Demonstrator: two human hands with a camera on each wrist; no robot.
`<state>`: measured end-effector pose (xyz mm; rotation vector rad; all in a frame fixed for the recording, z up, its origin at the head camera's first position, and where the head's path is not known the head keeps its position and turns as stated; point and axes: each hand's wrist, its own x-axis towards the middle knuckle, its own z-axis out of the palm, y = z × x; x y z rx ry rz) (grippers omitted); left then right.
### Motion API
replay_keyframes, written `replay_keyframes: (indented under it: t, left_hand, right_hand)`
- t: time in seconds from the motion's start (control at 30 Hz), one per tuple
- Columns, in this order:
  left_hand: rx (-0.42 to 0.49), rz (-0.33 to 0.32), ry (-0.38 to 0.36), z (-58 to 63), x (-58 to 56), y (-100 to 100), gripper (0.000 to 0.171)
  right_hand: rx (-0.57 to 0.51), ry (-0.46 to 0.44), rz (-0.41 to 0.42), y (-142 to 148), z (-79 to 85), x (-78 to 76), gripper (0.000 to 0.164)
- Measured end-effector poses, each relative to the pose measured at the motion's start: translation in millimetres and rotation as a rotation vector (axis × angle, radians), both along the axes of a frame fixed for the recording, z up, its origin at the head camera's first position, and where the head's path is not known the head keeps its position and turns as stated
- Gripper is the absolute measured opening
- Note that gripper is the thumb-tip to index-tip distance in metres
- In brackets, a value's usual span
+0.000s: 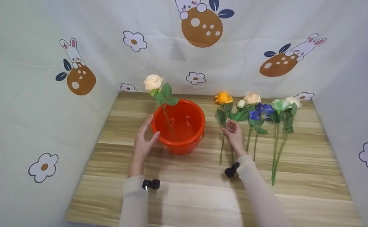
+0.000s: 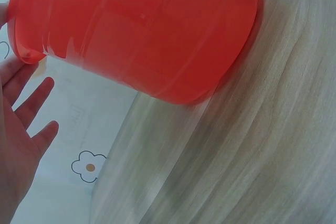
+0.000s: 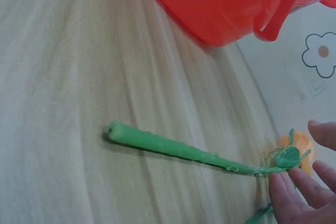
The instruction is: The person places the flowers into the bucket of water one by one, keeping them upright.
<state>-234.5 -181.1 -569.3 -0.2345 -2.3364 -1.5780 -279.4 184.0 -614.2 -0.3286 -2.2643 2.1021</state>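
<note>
One splayed left hand (image 1: pixel 143 142) against bucket (image 1: pixel 180 147)

It looks like a curtained booth, with rabbit-printed fabric (image 1: pixel 103 22) around three sides of a wood-grain table (image 1: pixel 108 201).

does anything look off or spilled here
Nothing looks spilled or damaged. The pale peach rose leans left in the red bucket, a bit askew, though a lone stem would probably tilt like that.
</note>
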Motion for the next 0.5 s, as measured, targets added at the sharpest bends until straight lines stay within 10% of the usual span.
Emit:
replay_keyframes:
  t: [0.5]
  left_hand:
    - [0.021,0.006,-0.017,10.5,5.8,6,0.061]
  right_hand:
    - [0.149,-0.085,0.043,-5,-3.2,-0.9,0.057]
